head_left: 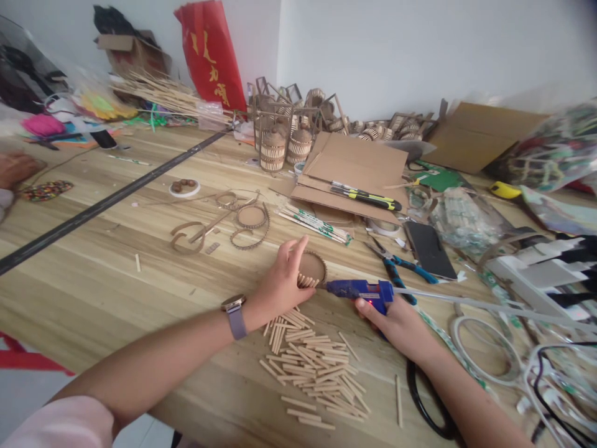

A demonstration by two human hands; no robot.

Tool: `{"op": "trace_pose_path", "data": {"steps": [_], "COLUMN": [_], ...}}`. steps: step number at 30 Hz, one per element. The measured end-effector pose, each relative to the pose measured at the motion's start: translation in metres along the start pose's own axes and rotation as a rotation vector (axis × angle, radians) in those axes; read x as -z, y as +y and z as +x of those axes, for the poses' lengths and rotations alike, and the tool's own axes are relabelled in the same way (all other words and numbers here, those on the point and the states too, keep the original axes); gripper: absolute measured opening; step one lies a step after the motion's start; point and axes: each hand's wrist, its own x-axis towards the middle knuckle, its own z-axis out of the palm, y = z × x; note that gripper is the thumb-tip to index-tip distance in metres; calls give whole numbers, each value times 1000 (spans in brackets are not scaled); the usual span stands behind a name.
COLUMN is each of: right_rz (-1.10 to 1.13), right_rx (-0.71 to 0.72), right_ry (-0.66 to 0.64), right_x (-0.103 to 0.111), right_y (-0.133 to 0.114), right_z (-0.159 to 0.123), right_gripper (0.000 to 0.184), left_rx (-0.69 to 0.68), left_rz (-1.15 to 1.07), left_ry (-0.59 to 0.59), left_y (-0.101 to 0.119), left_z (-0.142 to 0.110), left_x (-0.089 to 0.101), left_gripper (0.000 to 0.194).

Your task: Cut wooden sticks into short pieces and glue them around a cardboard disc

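My left hand (280, 283) holds a round cardboard base (313, 266) at its left side, thumb and fingers around it. Short wooden sticks stand along the near part of its rim. My right hand (396, 323) is closed on the handle of a blue hot glue gun (361, 290), its red light lit. The nozzle points left and is close to the base's right edge; whether it touches, I cannot tell. A long glue stick (448, 300) runs out of the gun's back. Below my hands lies a pile of short wooden sticks (321, 373).
Pliers (396, 261) and a dark phone (430, 250) lie right of the gun. Behind are cardboard (354, 165) with utility knives (366, 196), finished lantern-like pieces (273, 149) and toothed rings (252, 218). Tape rolls (487, 348) and cables crowd the right. Another person's hand (18, 168) rests far left.
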Motion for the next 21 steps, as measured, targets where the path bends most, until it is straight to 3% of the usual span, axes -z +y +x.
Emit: {"op": "trace_pose_path", "data": {"steps": [21], "right_rz": [-38], "right_rx": [25], "right_ry": [36], "right_x": [0], "right_y": [-3], "right_z": [0], "right_gripper": [39], "left_rx": [12], "left_rz": [5], "left_ry": [-3], "left_y": [2], "left_z": [1], "left_x": [1], "left_gripper": [107]}}
